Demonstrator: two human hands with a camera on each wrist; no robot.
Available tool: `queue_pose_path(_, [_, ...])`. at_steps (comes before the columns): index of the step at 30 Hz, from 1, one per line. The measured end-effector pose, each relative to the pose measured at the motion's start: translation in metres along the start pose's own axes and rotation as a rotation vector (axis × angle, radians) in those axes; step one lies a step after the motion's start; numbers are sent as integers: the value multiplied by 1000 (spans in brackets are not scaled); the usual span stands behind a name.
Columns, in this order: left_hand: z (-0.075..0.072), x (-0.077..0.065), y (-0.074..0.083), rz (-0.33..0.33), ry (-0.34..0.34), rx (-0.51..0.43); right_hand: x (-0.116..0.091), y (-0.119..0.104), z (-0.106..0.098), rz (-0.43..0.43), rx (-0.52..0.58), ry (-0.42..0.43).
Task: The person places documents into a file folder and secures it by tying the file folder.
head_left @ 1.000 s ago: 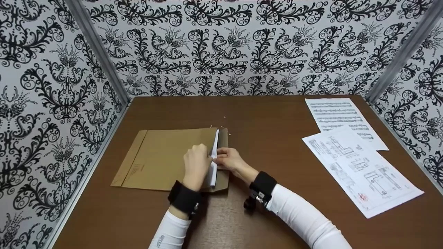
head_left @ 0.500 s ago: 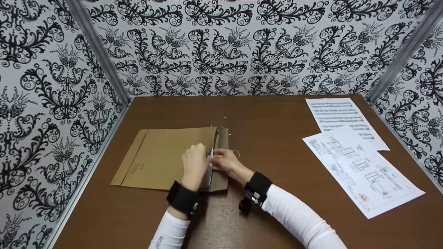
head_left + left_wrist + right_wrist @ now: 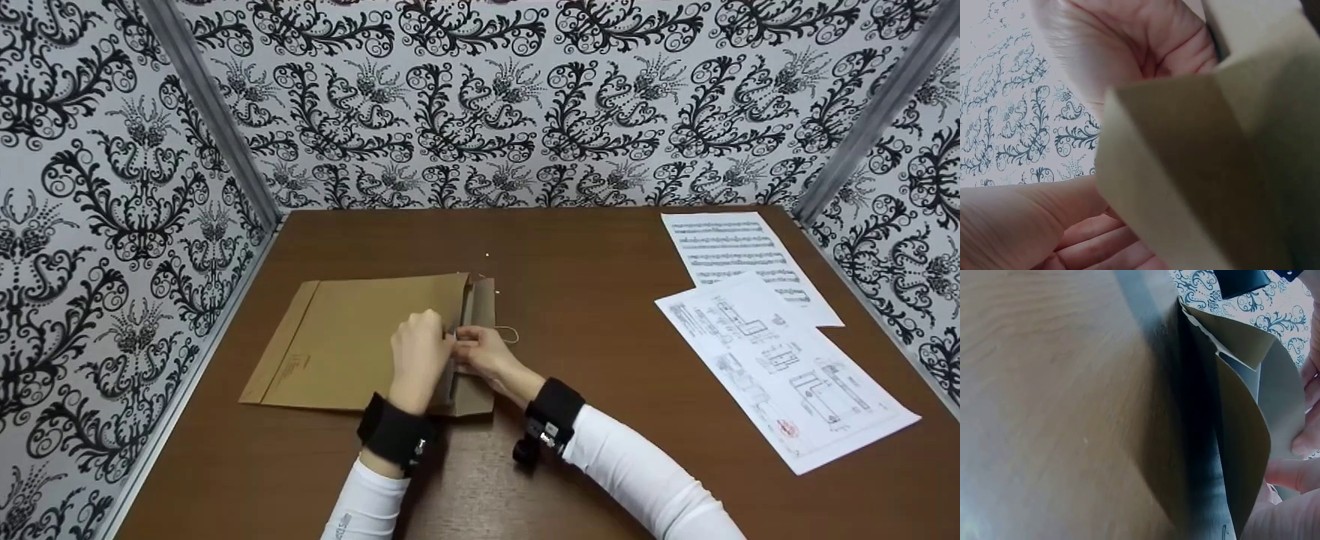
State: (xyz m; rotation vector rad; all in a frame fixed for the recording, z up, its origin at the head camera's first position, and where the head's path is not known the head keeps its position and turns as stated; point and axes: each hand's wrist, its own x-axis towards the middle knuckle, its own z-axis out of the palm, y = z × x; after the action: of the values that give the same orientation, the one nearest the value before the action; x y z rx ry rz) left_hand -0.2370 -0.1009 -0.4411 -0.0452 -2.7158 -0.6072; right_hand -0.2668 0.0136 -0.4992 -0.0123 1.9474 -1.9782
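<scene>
A brown kraft envelope [image 3: 360, 337] lies on the table with its mouth to the right. My left hand [image 3: 418, 356] grips the upper edge of the mouth with curled fingers and lifts it a little. At the mouth, my right hand [image 3: 487, 356] pinches the edge of white paper, of which only a sliver shows between the hands. The rest of that paper is hidden inside. The flap [image 3: 474, 394] lies under my right hand, and a thin string loop [image 3: 509, 334] sticks out past it. Both wrist views show the envelope's folded side up close, with fingers near it.
Two printed sheets lie at the right of the brown table [image 3: 585, 262]: a music sheet [image 3: 739, 251] at the back, partly covered by a technical drawing [image 3: 780, 367]. Tiny white bits lie behind the envelope. Patterned walls [image 3: 465, 97] enclose the back and sides.
The white paper has gone leftward into the envelope, from a wide strip showing to a sliver. My right hand has moved left with it, uncovering the string loop. My left hand has shifted slightly left.
</scene>
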Motion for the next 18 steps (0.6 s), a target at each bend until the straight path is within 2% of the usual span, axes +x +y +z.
queue_pose_path(6, [-3, 0, 1, -12, -23, -24, 1, 3, 4, 12, 13, -3])
queue_pose_path(12, [-4, 1, 2, -24, -49, -36, 3, -2, -3, 38, 21, 0])
queue_pose_path(18, [-1, 1, 0, -29, -53, -44, 2, 2, -12, 100, -10, -103])
